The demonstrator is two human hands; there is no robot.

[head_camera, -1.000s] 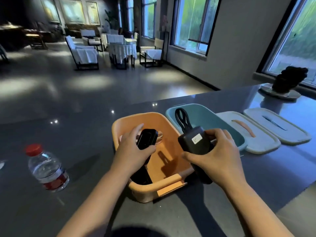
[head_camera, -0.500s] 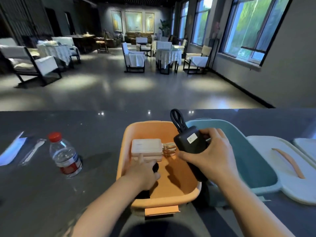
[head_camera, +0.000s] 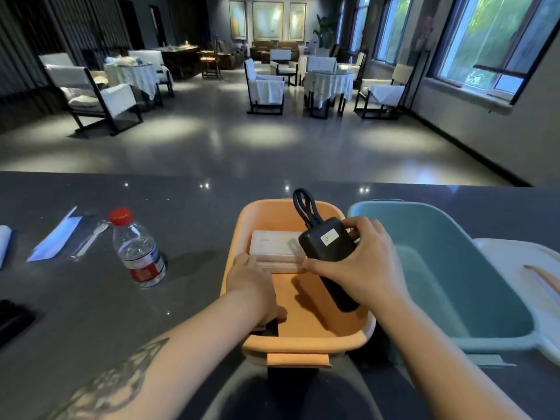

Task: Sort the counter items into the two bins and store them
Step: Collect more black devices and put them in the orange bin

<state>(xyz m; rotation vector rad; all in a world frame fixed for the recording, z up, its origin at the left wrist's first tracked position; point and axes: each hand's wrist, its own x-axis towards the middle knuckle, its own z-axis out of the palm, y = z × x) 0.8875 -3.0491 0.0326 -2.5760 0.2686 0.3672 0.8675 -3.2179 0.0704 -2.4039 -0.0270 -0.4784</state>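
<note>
An orange bin (head_camera: 303, 344) stands on the dark counter in front of me, with a teal bin (head_camera: 485, 338) to its right. My right hand (head_camera: 363, 268) grips a black power bank (head_camera: 327, 241) with a cord loop, tilted over the orange bin. A white box (head_camera: 272, 244) lies at the bin's far side. My left hand (head_camera: 250, 283) reaches down into the bin's near-left corner with its fingers curled over a small black device (head_camera: 268, 328), which is mostly hidden under the hand.
A water bottle (head_camera: 138, 250) with a red cap stands left of the orange bin. Further left lie a plastic spoon (head_camera: 91, 237) and a blue-white packet (head_camera: 57, 234). A white lid (head_camera: 515, 256) lies right of the teal bin. A black object (head_camera: 12, 319) sits at the left edge.
My left hand has lowered the black device from above the orange bin down to its near-left corner. My right hand has kept the power bank over the bin. My view swung left.
</note>
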